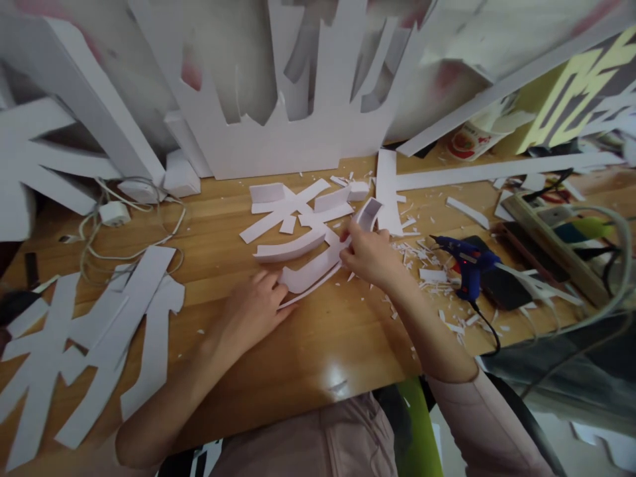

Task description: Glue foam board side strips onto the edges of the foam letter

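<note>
In the middle of the table lies a white cut-out character (313,265) of what looks like foam board, with upright strips standing along some of its edges. A thin curved strip (318,285) runs along its near edge. My left hand (256,301) is at the left end of this strip, its fingers closed on it with the thumb low on the table. My right hand (368,252) is curled over the right side of the character, its fingertips pinched at the edge; exactly what lies between them is partly hidden. Behind that hand rises a bent upright strip (370,213).
A blue glue gun (464,262) rests at right among white scraps (417,255), its cord trailing to the table edge. Flat white cut-outs (109,331) and a tangled white cable (129,245) lie left. Large white boards (278,146) lean behind. A paper cup (472,140) stands back right.
</note>
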Demonstrator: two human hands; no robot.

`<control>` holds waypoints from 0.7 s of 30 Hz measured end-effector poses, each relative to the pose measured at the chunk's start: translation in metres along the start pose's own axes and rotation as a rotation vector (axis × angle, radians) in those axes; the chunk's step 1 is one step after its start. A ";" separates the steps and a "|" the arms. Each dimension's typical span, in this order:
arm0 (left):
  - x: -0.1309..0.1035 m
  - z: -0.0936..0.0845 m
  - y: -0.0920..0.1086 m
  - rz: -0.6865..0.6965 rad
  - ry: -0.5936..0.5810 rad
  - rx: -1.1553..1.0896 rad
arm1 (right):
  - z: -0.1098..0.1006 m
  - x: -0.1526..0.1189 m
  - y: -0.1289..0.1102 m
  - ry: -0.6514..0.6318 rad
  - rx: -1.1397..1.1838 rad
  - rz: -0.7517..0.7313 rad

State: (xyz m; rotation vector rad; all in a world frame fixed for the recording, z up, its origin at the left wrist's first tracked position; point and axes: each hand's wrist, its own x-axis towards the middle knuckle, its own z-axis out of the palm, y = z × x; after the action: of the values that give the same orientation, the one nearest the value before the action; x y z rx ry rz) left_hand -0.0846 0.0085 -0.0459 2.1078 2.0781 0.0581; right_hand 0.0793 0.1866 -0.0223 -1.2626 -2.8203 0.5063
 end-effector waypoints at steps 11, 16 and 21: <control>0.003 -0.002 0.025 -0.110 -0.011 0.071 | 0.009 -0.003 0.008 0.046 0.127 -0.006; 0.008 0.008 0.018 -0.068 0.021 -0.002 | 0.009 -0.002 0.011 0.011 0.176 0.002; 0.016 0.004 0.018 -0.094 -0.101 -0.024 | 0.007 -0.003 0.006 0.009 0.124 0.012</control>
State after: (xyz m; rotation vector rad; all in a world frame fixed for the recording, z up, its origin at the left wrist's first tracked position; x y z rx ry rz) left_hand -0.0659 0.0243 -0.0491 1.9544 2.1028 -0.0348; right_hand 0.0845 0.1864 -0.0302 -1.2559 -2.7279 0.6630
